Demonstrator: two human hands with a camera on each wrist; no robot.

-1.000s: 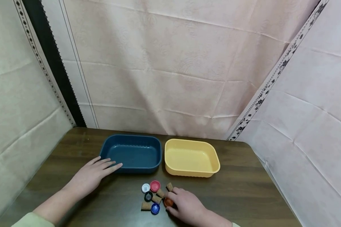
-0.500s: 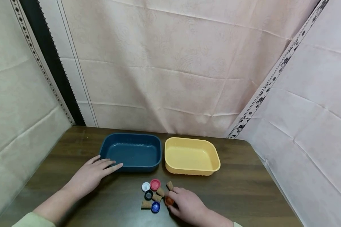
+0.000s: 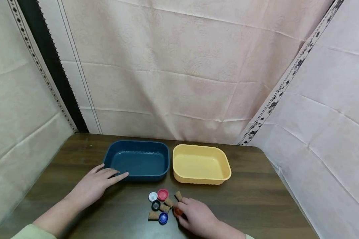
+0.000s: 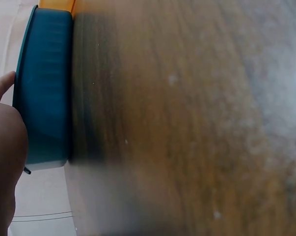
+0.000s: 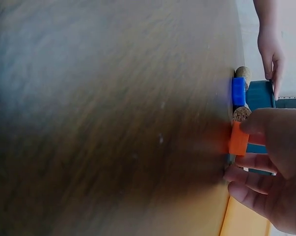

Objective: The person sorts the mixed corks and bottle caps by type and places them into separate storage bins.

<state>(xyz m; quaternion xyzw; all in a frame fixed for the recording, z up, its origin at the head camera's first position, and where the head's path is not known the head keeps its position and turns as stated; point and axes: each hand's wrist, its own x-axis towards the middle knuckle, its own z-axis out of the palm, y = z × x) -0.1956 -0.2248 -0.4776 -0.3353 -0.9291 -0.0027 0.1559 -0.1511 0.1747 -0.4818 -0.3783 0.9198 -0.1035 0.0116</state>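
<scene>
While pale cloth hangs on every side, a dark wooden table (image 3: 257, 199) fills the lower part of the head view and carries two plastic trays side by side near its far edge: a dark blue tray (image 3: 136, 160) on the left and a yellow tray (image 3: 201, 164) on the right, close together though whether they touch cannot be told. Nearer the person, the left hand (image 3: 95, 184) lies flat on the wood with fingers straight and slightly spread, its fingertips just beside the near left corner of the blue tray, holding nothing. The right hand (image 3: 195, 214) sits at the right of a small cluster of caps and corks, its thumb and fingers curled round an orange bottle cap (image 5: 239, 138) that rests on the table. Left of it lie a blue cap (image 3: 163, 218), a red cap (image 3: 163, 194), a black ring-like cap (image 3: 156, 205), a white cap (image 3: 152, 197) and several small corks (image 3: 165, 208), packed close together.
</scene>
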